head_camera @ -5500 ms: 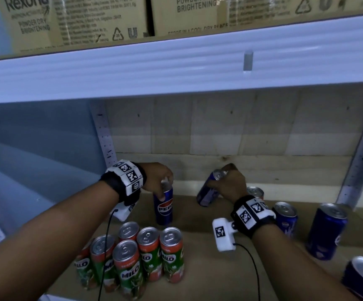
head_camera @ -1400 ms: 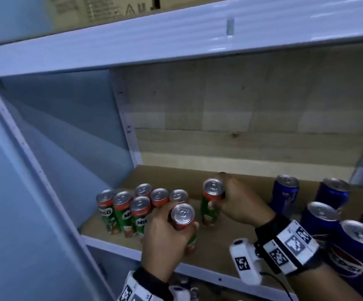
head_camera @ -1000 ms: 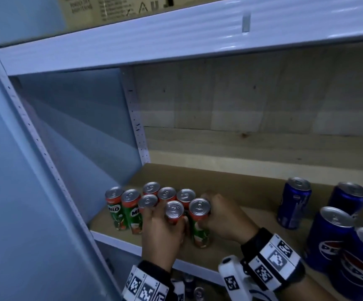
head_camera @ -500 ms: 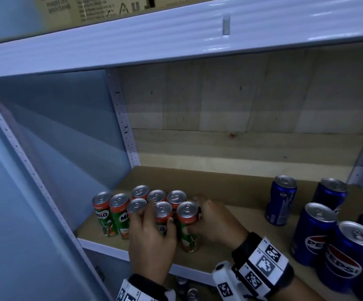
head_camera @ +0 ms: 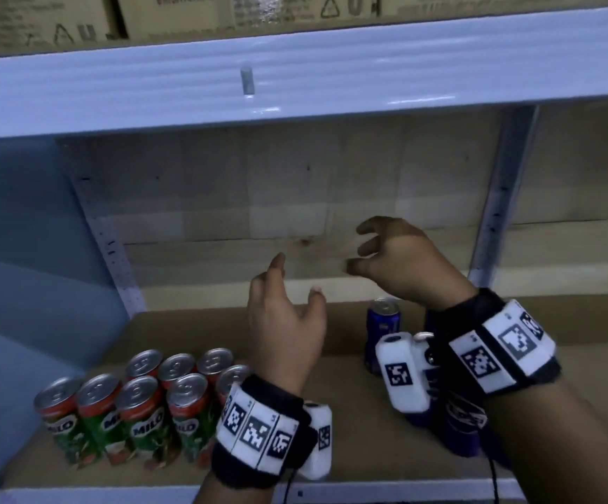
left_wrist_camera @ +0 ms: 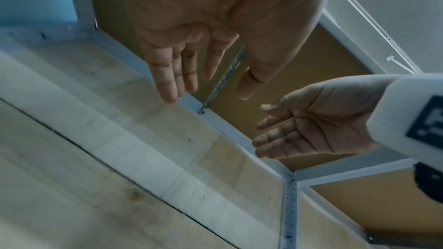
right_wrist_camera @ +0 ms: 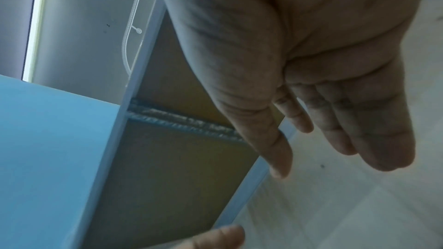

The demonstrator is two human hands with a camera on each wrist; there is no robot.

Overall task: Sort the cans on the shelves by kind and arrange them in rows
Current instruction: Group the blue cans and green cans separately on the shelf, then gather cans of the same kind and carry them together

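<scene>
Eight Milo cans (head_camera: 138,405) stand clustered in two rows at the shelf's (head_camera: 350,463) front left. Left hand (head_camera: 284,332) and right hand (head_camera: 404,263) hover above, fingers spread, empty. Perhaps three blue Pepsi cans (head_camera: 382,321) sit right, mostly hidden.

cardboard boxes (head_camera: 171,12) on upper shelf | wooden back panel (head_camera: 295,198)

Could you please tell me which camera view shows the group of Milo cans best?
The head view: the Milo cans stand upright in two tight rows at the shelf's front left, labels readable. Neither wrist view shows them; each shows only open palms and shelf framing.
</scene>
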